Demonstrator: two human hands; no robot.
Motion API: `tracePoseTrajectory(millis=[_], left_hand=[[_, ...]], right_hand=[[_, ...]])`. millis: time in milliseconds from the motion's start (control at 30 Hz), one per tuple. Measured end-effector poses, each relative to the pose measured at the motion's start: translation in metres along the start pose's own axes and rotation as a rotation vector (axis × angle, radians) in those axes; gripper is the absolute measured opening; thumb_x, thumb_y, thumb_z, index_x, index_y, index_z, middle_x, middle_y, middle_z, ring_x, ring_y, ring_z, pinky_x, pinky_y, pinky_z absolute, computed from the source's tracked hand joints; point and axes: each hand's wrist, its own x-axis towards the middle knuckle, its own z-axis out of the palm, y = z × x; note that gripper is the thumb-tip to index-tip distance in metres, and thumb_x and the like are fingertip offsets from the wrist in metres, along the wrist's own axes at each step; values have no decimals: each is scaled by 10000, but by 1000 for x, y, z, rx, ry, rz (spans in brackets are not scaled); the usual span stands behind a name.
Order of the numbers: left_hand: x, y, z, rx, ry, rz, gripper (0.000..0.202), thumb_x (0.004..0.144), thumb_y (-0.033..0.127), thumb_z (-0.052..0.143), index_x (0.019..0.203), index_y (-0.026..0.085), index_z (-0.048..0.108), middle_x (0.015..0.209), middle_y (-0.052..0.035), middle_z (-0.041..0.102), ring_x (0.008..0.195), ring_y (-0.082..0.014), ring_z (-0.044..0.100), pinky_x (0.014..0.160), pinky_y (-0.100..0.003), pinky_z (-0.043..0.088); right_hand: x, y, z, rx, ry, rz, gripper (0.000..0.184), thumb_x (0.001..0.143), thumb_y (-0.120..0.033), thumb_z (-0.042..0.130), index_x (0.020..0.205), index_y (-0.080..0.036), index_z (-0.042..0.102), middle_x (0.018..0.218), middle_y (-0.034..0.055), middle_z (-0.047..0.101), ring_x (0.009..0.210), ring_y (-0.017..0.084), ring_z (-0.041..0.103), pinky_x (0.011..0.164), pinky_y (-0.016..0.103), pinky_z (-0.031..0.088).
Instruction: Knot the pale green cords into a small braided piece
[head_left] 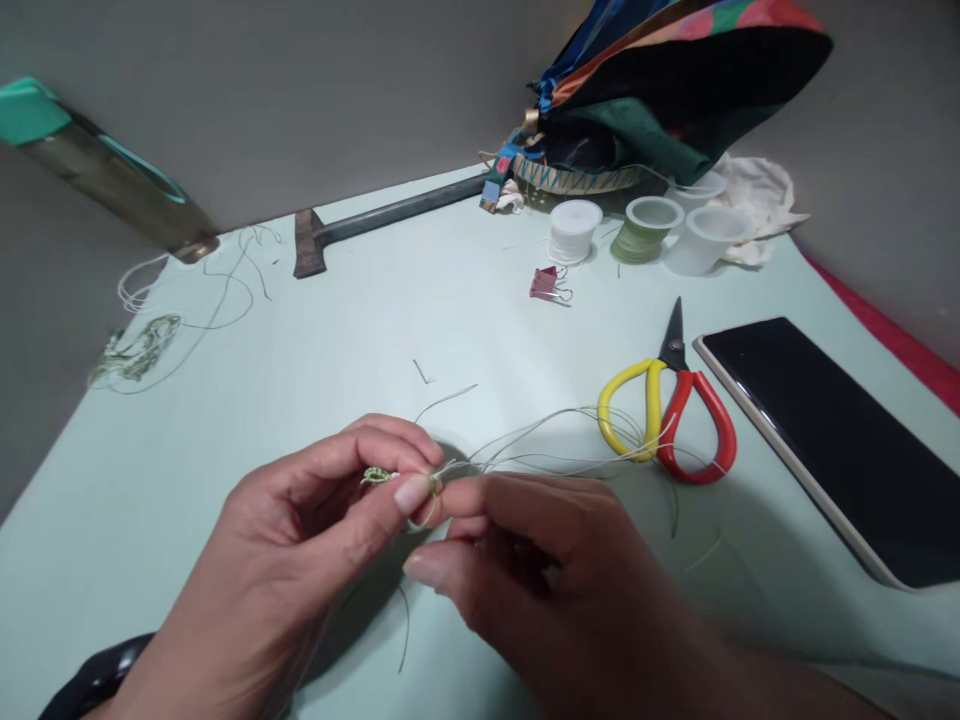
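Note:
My left hand pinches a small green and cream knotted cord piece between thumb and forefinger, low in the middle of the view. My right hand meets it from the right, fingers closed on the thin pale cords at the knot. The loose cord ends trail right across the pale green mat, toward the scissors with one yellow and one red handle.
A black phone lies at the right. Three thread spools and a pink binder clip sit at the back, by a colourful fabric bag. A hammer lies at the back left, near a tangle of cord and a bottle.

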Motion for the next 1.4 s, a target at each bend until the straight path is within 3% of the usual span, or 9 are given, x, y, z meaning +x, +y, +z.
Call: tracePoseTrajectory(millis=[100, 167, 333, 500, 733, 933, 1100, 1233, 1400], left_hand=[[-2, -1, 0, 24, 5, 15, 220, 827, 462, 858, 748, 269, 788, 899, -51, 728, 840, -249, 670, 680, -288, 582], [0, 3, 2, 20, -17, 1, 220, 810, 484, 859, 807, 274, 792, 851, -54, 720, 856, -276, 677, 699, -318, 598], [9, 12, 6, 8, -44, -2, 253, 802, 512, 845, 881, 279, 788, 795, -55, 710, 866, -299, 685, 725, -347, 610], [5, 5, 0, 25, -47, 4, 235, 828, 496, 841, 869, 270, 788, 817, -61, 722, 859, -290, 678, 713, -331, 604], [-3, -7, -10, 85, -90, 9, 181, 942, 446, 789, 816, 317, 776, 976, 29, 716, 843, -156, 650, 736, -173, 548], [1, -1, -5, 18, -51, -35, 214, 845, 466, 833, 833, 259, 779, 803, -47, 747, 800, -267, 684, 671, -305, 592], [8, 6, 6, -18, -64, -54, 235, 811, 487, 839, 850, 265, 770, 714, -39, 722, 786, -286, 696, 685, -336, 609], [6, 3, 2, -16, -69, -53, 238, 818, 489, 841, 839, 263, 769, 717, -42, 727, 781, -283, 693, 688, -337, 610], [-4, -6, -11, 34, -131, -49, 245, 939, 485, 767, 794, 288, 749, 910, 11, 745, 849, -188, 671, 754, -215, 570]], right_hand=[[2, -3, 0, 156, -64, 208, 211, 851, -187, 640, 647, -211, 592, 532, -88, 432, 492, 72, 382, 460, 188, 306], [2, -4, 0, 197, -59, 230, 219, 853, -190, 611, 638, -212, 576, 534, -87, 418, 498, 73, 381, 459, 183, 311], [0, -4, -2, 117, -30, 138, 219, 817, -88, 573, 639, -210, 532, 551, -94, 407, 502, 64, 345, 450, 176, 286], [1, -9, -5, 25, -51, 143, 242, 778, -70, 533, 603, -210, 442, 553, -86, 375, 515, 65, 339, 454, 168, 279], [-2, -10, -1, -77, 33, -4, 253, 706, -56, 536, 552, -203, 400, 484, -90, 392, 453, 44, 366, 424, 145, 278], [-2, -7, 0, -146, 66, -76, 274, 673, -23, 546, 544, -194, 376, 473, -99, 368, 434, 32, 354, 418, 136, 263], [-3, -8, 0, -137, 20, -121, 287, 650, 11, 529, 552, -196, 357, 504, -99, 374, 457, 32, 366, 433, 136, 274], [-4, -9, -2, -159, 34, -127, 287, 640, -7, 526, 547, -185, 322, 500, -96, 358, 456, 29, 336, 433, 143, 263], [-3, -11, -8, -193, 155, -156, 236, 703, -34, 538, 562, -193, 435, 534, -86, 445, 503, 45, 425, 477, 149, 344]])
